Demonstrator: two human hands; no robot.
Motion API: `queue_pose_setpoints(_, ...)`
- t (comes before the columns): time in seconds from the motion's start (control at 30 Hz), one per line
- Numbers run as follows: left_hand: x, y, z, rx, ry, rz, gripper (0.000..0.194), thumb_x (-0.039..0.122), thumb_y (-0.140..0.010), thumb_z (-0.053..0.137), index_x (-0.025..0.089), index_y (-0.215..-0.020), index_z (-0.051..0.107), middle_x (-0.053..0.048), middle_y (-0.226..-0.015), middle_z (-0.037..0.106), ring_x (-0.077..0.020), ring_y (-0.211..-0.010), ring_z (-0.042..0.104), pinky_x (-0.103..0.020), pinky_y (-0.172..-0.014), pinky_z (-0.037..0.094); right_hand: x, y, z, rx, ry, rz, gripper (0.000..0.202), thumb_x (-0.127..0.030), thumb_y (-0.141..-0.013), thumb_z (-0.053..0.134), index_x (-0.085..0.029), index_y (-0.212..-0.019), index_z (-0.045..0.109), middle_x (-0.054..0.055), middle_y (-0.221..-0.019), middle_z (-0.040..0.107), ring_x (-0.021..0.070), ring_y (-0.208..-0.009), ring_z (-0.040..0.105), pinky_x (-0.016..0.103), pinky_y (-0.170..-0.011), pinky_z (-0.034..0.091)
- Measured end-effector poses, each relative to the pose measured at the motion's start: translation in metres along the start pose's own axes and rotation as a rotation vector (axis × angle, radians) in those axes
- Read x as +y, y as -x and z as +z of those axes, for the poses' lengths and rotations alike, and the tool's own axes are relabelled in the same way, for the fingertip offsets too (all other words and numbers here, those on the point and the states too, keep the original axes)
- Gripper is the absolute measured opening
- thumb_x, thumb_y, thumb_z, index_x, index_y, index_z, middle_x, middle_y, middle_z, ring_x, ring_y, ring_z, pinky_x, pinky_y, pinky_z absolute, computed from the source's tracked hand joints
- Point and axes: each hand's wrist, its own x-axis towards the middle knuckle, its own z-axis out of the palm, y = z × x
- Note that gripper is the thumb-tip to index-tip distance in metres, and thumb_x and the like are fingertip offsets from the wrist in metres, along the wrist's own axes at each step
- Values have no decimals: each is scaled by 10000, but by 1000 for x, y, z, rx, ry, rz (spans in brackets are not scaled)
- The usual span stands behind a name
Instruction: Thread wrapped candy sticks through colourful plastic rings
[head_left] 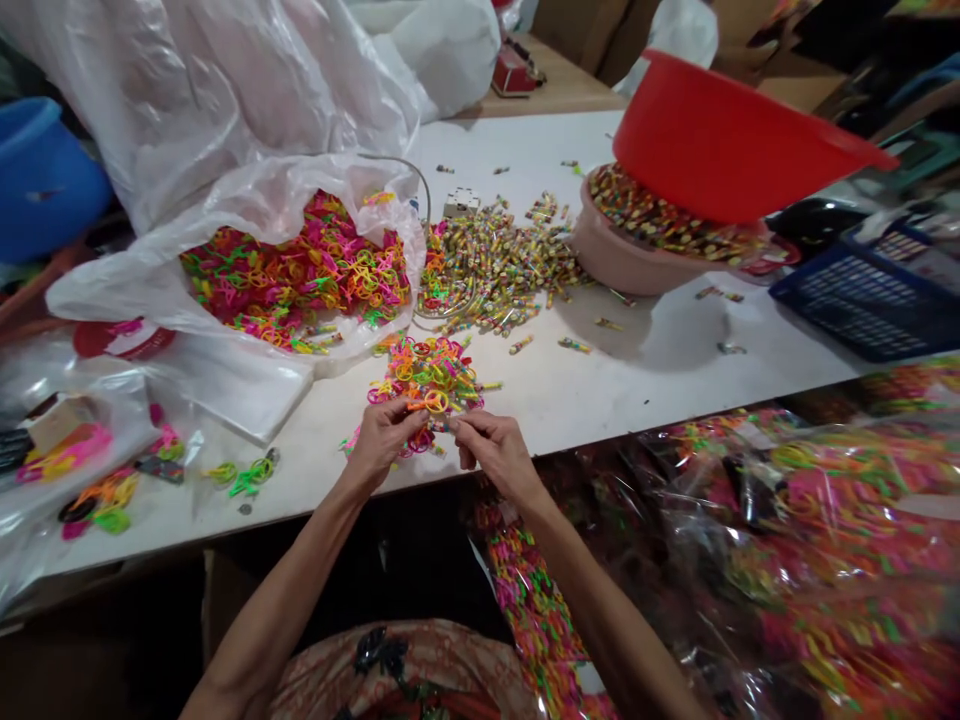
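Near the table's front edge, my left hand (384, 440) pinches an orange plastic piece with a ring-shaped end (435, 401). Close beside it on the right, my right hand (491, 448) has thumb and fingers closed on a small, multicoloured tube (444, 425), partly covered by the fingertips. Just beyond both hands lies a heap of bright pink, green, yellow and orange plastic pieces (427, 365). Farther back is a spread of small striped tubes (502, 260). At the left, an open white plastic bag (97, 275) holds more of the bright plastic pieces (300, 275).
A red basin (720, 130) rests tilted on a pink basin (637, 250) full of tubes. A blue basket (870, 290) stands at the right, a blue bucket (45, 185) at the left. Clear bags of bright pieces (847, 540) sit below the table's right edge.
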Motion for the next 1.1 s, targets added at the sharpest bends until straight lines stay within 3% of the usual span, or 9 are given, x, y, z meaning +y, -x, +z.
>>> queue_pose_setpoints(0.1, 5, -7, -2, 15, 23, -2, 313, 398, -569, 815, 128, -681, 703, 15, -583, 601, -82, -539, 499, -210, -516, 393, 0, -6, 4, 2, -88, 36, 422, -513, -776, 642, -166, -546, 580, -31, -422, 490, 75, -402, 430, 222, -441, 348)
queue_pose_setpoints(0.23, 16, -13, -3, -56, 187, -153, 340, 360, -545, 834, 122, -759, 721, -23, -676, 669, -101, -555, 552, -234, -539, 457, 5, -19, 3, -30, -365, 118, 394, -508, -680, 728, -159, -574, 580, -54, -463, 475, 55, -380, 408, 210, -397, 308)
queue_pose_setpoints(0.43, 15, -6, -5, -122, 286, -264, 324, 266, -539, 841, 122, -808, 734, -47, -731, 703, -111, -636, 608, -205, -588, 482, 4, -24, -7, -76, -333, 102, 382, -486, -711, 717, -155, -587, 571, -63, -486, 461, 38, -386, 387, 204, -399, 289)
queue_pose_setpoints(0.63, -3, -2, -1, -5, 168, -148, 327, 328, -531, 837, 138, -774, 729, -19, -690, 684, -104, -572, 566, -223, -545, 461, 3, -18, -11, -138, -152, 79, 428, -517, -755, 665, -160, -547, 551, -55, -420, 461, 55, -380, 395, 214, -413, 292)
queue_pose_setpoints(0.77, -11, -5, 3, 126, 17, -4, 279, 327, -551, 811, 143, -743, 727, 3, -654, 665, -98, -590, 551, -216, -560, 443, 4, -10, -1, 1, -76, 51, 439, -502, -780, 634, -164, -516, 537, -46, -392, 461, 56, -384, 387, 213, -425, 293)
queue_pose_setpoints(0.93, -3, -5, 4, 53, 174, -111, 340, 348, -513, 846, 139, -746, 713, 6, -655, 659, -87, -555, 550, -215, -546, 459, 8, -12, 2, 50, -293, 132, 407, -507, -697, 707, -160, -539, 563, -53, -420, 472, 57, -368, 403, 217, -407, 295)
queue_pose_setpoints(1.1, 2, -2, 1, -76, 239, -246, 396, 350, -517, 861, 143, -819, 710, -7, -657, 648, -90, -523, 543, -199, -477, 418, 10, -19, -6, -33, -423, 145, 353, -476, -639, 765, -152, -642, 624, -69, -479, 472, 42, -391, 387, 207, -412, 283)
